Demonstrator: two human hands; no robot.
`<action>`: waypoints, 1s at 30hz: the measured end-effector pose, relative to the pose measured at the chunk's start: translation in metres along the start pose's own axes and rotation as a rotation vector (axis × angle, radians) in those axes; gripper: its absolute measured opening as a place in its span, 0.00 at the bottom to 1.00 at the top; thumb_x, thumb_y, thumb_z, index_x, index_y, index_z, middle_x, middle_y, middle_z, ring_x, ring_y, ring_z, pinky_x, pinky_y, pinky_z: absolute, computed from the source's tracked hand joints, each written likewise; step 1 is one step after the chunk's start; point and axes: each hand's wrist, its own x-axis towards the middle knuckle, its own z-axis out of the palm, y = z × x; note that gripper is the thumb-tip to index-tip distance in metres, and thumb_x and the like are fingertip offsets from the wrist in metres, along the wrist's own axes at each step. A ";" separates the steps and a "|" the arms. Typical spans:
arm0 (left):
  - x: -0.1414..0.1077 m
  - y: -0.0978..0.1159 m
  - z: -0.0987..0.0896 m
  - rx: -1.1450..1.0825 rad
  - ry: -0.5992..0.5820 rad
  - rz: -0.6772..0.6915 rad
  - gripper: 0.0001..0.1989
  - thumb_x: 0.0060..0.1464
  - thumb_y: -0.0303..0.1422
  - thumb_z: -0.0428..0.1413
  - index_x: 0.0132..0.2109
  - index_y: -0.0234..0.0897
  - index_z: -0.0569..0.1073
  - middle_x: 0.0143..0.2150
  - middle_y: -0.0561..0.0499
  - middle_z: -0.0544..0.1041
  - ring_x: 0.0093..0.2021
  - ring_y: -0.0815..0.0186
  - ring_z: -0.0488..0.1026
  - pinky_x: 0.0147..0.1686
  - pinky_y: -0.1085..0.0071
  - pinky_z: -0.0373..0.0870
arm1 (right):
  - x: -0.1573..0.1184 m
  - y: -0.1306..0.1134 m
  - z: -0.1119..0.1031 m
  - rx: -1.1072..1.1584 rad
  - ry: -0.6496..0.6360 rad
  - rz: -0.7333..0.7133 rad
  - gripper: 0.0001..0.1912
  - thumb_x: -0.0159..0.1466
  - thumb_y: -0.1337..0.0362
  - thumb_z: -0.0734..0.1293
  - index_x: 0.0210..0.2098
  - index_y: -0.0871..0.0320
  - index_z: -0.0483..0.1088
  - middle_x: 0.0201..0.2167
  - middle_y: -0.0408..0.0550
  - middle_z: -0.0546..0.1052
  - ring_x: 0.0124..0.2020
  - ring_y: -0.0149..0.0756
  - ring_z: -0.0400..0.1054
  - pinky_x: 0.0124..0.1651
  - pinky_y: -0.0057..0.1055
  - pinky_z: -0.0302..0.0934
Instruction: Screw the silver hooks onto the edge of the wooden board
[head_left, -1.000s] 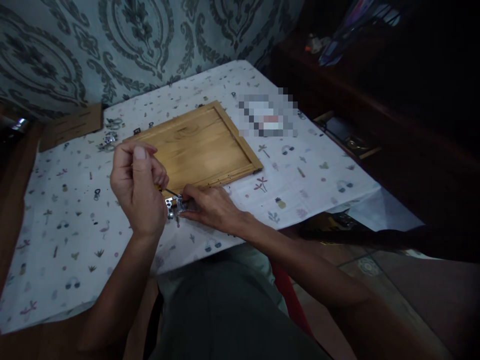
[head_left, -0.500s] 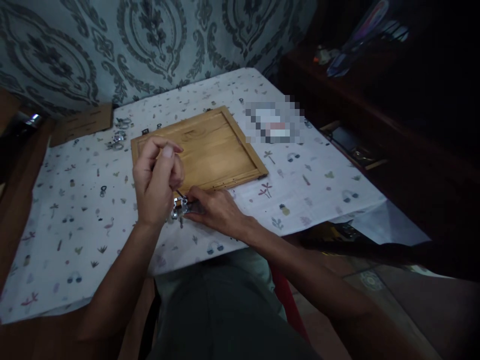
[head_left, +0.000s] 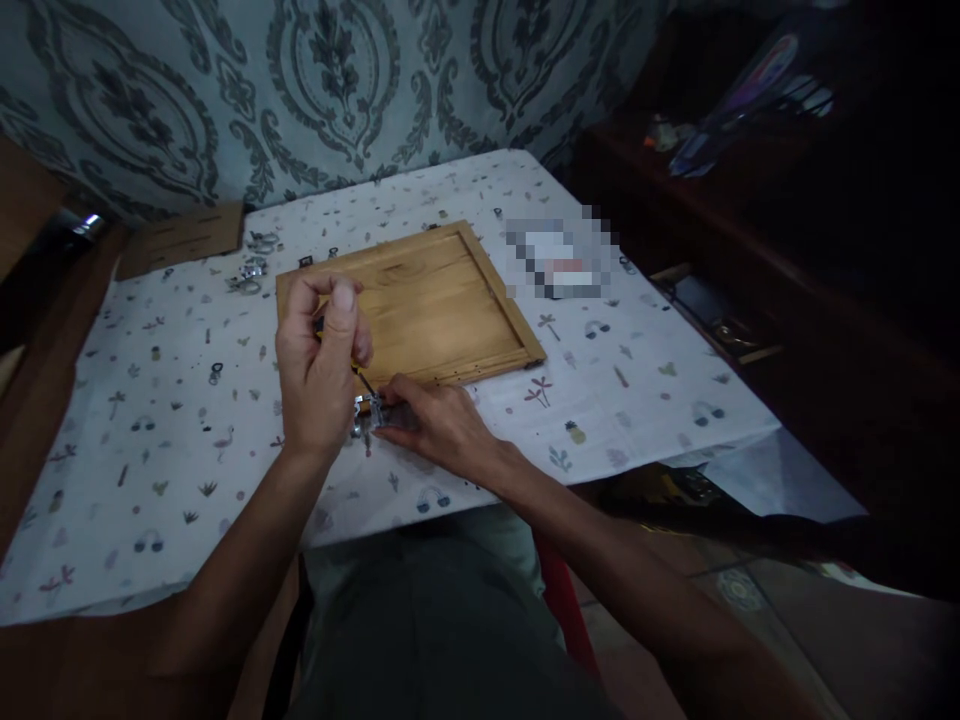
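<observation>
My left hand [head_left: 316, 355] is closed round a screwdriver [head_left: 365, 382], whose handle shows black and yellow between the fingers. The screwdriver's shaft points down to a silver metal hinge [head_left: 361, 418] at the near edge of a framed wooden cabinet door [head_left: 427, 290]. With its fingertips, my right hand [head_left: 442, 425] pinches the right side of that hinge. The door lies flat on the table, and small dark holes show along its near edge. My left hand hides its near left corner.
Several more silver hinges [head_left: 251, 268] lie left of the door. Behind them is a flat piece of cardboard [head_left: 187, 238]. A blurred-out object [head_left: 559, 260] rests right of the door on the patterned tablecloth [head_left: 480, 480]. An open drawer [head_left: 720, 315] stands beyond the table's right edge.
The view has shifted slightly, so the table appears lower and to the right. My left hand has turned a little, and the screwdriver's yellow part now shows. My right hand stays at the hinge.
</observation>
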 end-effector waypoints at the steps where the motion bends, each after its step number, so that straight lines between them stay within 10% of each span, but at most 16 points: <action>1: -0.001 0.000 0.001 -0.025 0.008 -0.001 0.13 0.58 0.44 0.56 0.35 0.38 0.69 0.19 0.57 0.58 0.18 0.73 0.54 0.17 0.73 0.51 | 0.000 0.000 0.000 -0.004 0.000 0.003 0.18 0.62 0.56 0.71 0.47 0.56 0.66 0.41 0.44 0.80 0.40 0.39 0.75 0.37 0.29 0.57; 30: -0.007 0.002 0.003 -0.071 0.080 0.061 0.14 0.60 0.43 0.55 0.31 0.37 0.70 0.17 0.57 0.54 0.16 0.75 0.50 0.17 0.70 0.43 | 0.001 0.000 -0.001 0.027 -0.019 0.022 0.17 0.61 0.56 0.70 0.46 0.55 0.66 0.41 0.44 0.80 0.40 0.38 0.75 0.38 0.29 0.58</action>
